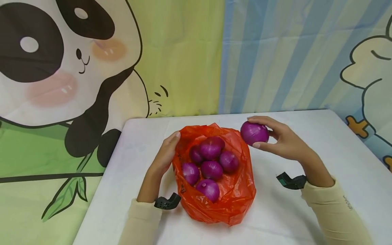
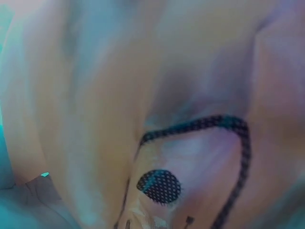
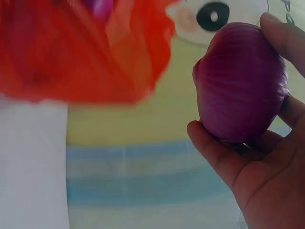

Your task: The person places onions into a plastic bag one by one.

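Observation:
A red plastic bag [image 1: 235, 204] stands wide-mouthed on the table, with several purple onions [image 1: 212, 170] inside. At its left rim is my left hand [image 1: 163, 154], which holds the bag's edge; the thumb shows and the other fingers are mostly hidden. My right hand [image 1: 283, 141] grips one purple onion [image 1: 254, 132] between thumb and fingers, just off the bag's upper right rim. The right wrist view shows this onion [image 3: 240, 86] up close, with fingers and thumb around it and the red bag [image 3: 95, 67] beside it. The left wrist view is blurred and shows little of the hold.
The white table [image 1: 288, 211] carries the bag. Behind it hangs a printed cloth [image 1: 183, 58] with a panda on the left and blue stripes on the right. Each wrist wears a dark strap-like device [image 1: 167, 201].

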A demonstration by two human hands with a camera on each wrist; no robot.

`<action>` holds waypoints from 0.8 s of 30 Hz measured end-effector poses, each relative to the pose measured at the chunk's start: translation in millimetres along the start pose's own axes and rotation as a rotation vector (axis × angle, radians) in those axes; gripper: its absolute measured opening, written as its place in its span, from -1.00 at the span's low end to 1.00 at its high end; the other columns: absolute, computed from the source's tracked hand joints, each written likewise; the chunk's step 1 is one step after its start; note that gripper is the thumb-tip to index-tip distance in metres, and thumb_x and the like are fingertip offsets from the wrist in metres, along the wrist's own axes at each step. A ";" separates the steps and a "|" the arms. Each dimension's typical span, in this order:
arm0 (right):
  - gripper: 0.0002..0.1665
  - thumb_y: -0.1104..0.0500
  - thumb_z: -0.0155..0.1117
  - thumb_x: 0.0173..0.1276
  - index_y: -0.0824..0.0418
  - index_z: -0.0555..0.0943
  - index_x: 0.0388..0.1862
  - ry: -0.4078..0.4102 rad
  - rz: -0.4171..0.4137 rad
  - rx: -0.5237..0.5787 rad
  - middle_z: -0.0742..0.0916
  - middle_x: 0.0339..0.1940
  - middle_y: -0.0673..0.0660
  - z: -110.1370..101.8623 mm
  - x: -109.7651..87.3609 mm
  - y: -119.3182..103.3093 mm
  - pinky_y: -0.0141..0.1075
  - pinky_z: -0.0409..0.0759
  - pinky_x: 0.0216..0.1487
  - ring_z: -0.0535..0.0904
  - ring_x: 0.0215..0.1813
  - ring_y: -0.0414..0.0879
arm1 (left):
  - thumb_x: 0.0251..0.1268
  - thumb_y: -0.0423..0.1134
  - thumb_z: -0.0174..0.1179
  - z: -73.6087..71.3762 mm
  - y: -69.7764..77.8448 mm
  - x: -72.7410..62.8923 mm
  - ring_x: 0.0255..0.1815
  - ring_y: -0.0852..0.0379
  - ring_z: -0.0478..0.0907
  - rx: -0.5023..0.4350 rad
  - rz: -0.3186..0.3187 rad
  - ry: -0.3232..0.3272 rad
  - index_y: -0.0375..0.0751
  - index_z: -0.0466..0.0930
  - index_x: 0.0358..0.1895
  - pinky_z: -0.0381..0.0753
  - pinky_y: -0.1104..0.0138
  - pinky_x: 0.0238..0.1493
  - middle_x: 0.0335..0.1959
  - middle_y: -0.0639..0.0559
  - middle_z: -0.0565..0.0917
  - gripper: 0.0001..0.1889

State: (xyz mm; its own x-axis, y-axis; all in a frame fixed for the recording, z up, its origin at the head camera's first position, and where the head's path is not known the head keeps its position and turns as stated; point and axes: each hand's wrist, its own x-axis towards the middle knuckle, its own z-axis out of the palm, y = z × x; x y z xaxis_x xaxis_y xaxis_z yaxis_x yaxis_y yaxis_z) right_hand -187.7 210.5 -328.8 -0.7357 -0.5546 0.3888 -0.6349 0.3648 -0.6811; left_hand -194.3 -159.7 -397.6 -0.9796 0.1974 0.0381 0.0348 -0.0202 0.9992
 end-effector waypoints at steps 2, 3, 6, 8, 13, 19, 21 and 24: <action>-0.19 0.36 0.48 0.13 0.13 0.42 0.37 -0.064 -0.033 0.045 0.47 0.33 0.09 13.0 8.5 -3.6 -0.33 0.59 0.00 0.43 0.25 -0.13 | 0.61 -0.05 -0.22 0.3 -0.4 0.7 0.06 0.04 0.38 -0.007 0.001 -0.006 -0.34 0.46 0.06 0.37 0.19 0.21 -0.02 -0.13 0.47 -0.58; -0.22 0.33 0.47 0.15 0.12 0.43 0.37 -0.099 -0.042 0.071 0.48 0.32 0.08 19.7 13.0 -5.2 -0.29 0.60 0.00 0.44 0.24 -0.10 | 0.61 -0.05 -0.22 0.4 -0.6 0.8 0.05 0.04 0.38 -0.008 0.000 -0.005 -0.34 0.46 0.06 0.38 0.19 0.20 -0.03 -0.13 0.47 -0.58; -0.29 0.25 0.44 0.21 0.07 0.45 0.35 -0.210 -0.039 0.155 0.49 0.32 0.03 40.0 26.3 -8.4 -0.21 0.62 -0.01 0.46 0.24 -0.05 | 0.61 -0.04 -0.23 0.7 -1.2 0.8 0.05 0.04 0.38 -0.015 -0.006 -0.002 -0.35 0.45 0.06 0.39 0.18 0.19 -0.03 -0.14 0.47 -0.58; -0.33 0.20 0.43 0.24 0.04 0.46 0.34 -0.271 -0.029 0.192 0.49 0.31 0.00 52.2 34.3 -10.0 -0.20 0.63 -0.01 0.45 0.25 -0.04 | 0.61 -0.05 -0.23 0.3 -1.6 1.5 0.06 0.03 0.38 -0.013 -0.007 -0.002 -0.35 0.45 0.07 0.38 0.17 0.20 -0.01 -0.15 0.47 -0.58; -0.34 0.09 0.44 0.24 0.02 0.47 0.33 -0.334 -0.078 0.174 0.50 0.29 -0.04 76.9 51.1 -14.5 -0.21 0.61 0.01 0.44 0.26 -0.08 | 0.61 -0.05 -0.23 -1.0 -2.0 4.1 0.14 0.04 0.37 -0.001 0.003 0.007 -0.32 0.45 0.15 0.32 0.16 0.28 0.06 -0.13 0.47 -0.57; -0.29 -0.11 0.40 0.25 0.04 0.45 0.34 -0.384 -0.130 0.052 0.48 0.33 -0.01 100.6 61.6 -14.5 -0.22 0.56 0.08 0.42 0.29 -0.12 | 0.61 -0.04 -0.24 -0.7 -4.3 3.4 0.23 0.01 0.34 -0.010 0.000 0.006 -0.33 0.41 0.25 0.27 0.12 0.33 0.16 -0.16 0.46 -0.53; -0.27 -0.15 0.37 0.27 0.07 0.44 0.36 -0.396 -0.133 0.016 0.44 0.38 0.04 104.5 61.3 -14.5 -0.18 0.52 0.16 0.36 0.36 -0.10 | 0.61 -0.04 -0.24 -0.6 -4.9 2.8 0.27 0.01 0.33 -0.013 0.001 -0.001 -0.31 0.40 0.28 0.26 0.13 0.35 0.19 -0.15 0.45 -0.53; -0.31 -0.12 0.35 0.30 0.10 0.46 0.35 -0.375 -0.164 0.001 0.43 0.41 0.08 103.3 60.3 -16.3 -0.13 0.43 0.26 0.28 0.42 -0.09 | 0.62 -0.04 -0.26 -1.3 -3.9 1.9 0.30 0.02 0.32 -0.022 0.006 0.001 -0.28 0.38 0.31 0.24 0.14 0.36 0.22 -0.13 0.45 -0.52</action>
State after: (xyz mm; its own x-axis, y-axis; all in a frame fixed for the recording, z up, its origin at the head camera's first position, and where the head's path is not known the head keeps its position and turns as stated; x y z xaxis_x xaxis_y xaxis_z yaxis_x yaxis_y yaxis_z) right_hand -197.3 93.9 -358.3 -0.4878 -0.8397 0.2388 -0.7361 0.2486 -0.6296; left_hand -196.5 -160.5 -401.5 -0.9795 0.1963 0.0442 0.0365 -0.0425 0.9984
